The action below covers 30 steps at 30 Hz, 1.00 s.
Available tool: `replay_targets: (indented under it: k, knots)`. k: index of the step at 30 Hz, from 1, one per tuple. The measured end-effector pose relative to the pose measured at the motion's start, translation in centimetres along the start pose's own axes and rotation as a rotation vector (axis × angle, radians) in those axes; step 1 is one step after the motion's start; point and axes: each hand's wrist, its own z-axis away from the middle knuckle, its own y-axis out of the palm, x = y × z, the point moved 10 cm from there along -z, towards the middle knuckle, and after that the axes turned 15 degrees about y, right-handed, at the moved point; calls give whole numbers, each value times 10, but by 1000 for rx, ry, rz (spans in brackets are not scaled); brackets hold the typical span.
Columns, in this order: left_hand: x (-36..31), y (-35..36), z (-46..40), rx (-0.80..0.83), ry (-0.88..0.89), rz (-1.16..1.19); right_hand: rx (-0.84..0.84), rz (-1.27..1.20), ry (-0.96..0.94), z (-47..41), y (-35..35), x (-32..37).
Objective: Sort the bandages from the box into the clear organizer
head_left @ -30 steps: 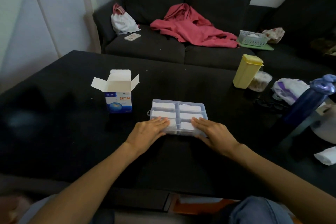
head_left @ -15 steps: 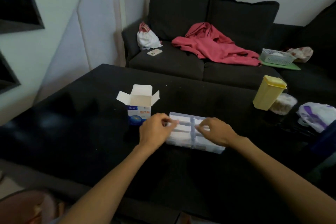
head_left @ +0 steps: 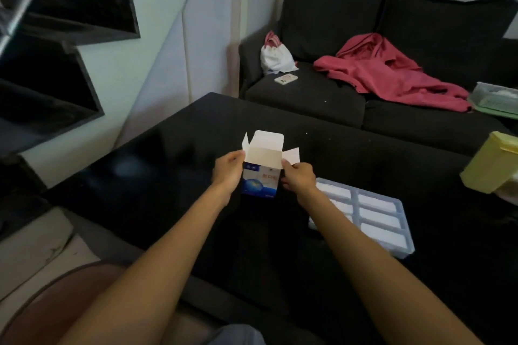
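Gripping open box [head_left: 260, 176] between left hand [head_left: 227, 173] and right hand [head_left: 298, 176] fingers [head_left: 286, 163].

- box [head_left: 262, 173]: thin card, printed front slightly glossy
- organizer [head_left: 375, 221]: clear smooth plastic
- table [head_left: 168, 165]: black, glossy
- sofa [head_left: 322, 92]: dark matt cloth

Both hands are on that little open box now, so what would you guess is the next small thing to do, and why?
Probably fold the flaps shut and set the box aside. The left hand and right hand grip its sides, its mouth looks empty from here, and the clear organizer beside it already shows white bandages in every visible compartment.
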Motion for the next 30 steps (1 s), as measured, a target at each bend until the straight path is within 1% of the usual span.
replay_targets:
  k: [1,3,6,9,12,15,18,21,24,27,29,30]
  knots:
    - [-1,-8,5,-32,28,-43,-1,14,-31,8,4,0]
    - [-8,-34,24,-156,106,-81,52,22,-86,32,16,-3]
    - [-16,-79,70,-345,231,-27,166,26,-175,79,37,-10]
    - [-7,-134,128,-512,249,15,251,103,-259,130,67,-24]
    - [8,-179,179,-617,212,19,325,214,-305,164,104,-43]
    - [28,-213,212,-635,154,-72,411,287,-291,183,146,-65]
    - [50,-256,234,-688,72,-200,452,323,-273,194,190,-83]
    - [72,-292,243,-733,31,-197,462,364,-264,200,226,-98]
    - [96,-314,240,-685,-19,-307,466,421,-196,192,260,-118]
    - [136,-313,239,-630,-183,-166,518,586,-93,172,288,-154]
    - [153,-313,240,-604,-194,-126,513,692,-89,170,284,-163]
    - [156,-310,240,-581,-200,-132,525,687,-69,174,278,-163]
